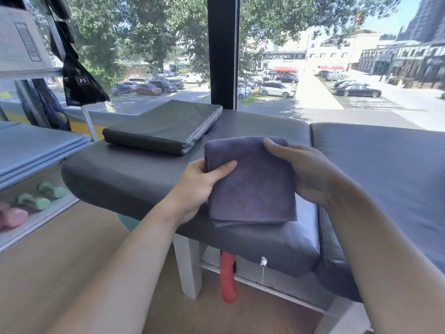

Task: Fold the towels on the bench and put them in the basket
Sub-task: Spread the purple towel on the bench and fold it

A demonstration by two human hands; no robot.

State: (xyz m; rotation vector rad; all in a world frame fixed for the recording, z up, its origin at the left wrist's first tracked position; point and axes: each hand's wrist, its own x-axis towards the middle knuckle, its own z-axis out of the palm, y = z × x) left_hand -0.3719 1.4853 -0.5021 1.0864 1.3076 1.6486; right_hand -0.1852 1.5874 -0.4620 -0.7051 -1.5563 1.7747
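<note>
A folded purple-grey towel (252,186) is held up over the front part of the grey padded bench (125,174). My left hand (199,184) grips its left edge, thumb on top of the cloth. My right hand (305,172) holds the right edge, fingers curled over the top right corner. The towel's lower layers hang slightly uneven at the bottom. No basket is in view.
A dark grey cushion (166,126) lies at the back left of the bench. A second grey bench pad (385,169) adjoins on the right. Green and pink dumbbells (36,198) sit on a low shelf at left. A red object (228,278) hangs under the bench. A window stands behind.
</note>
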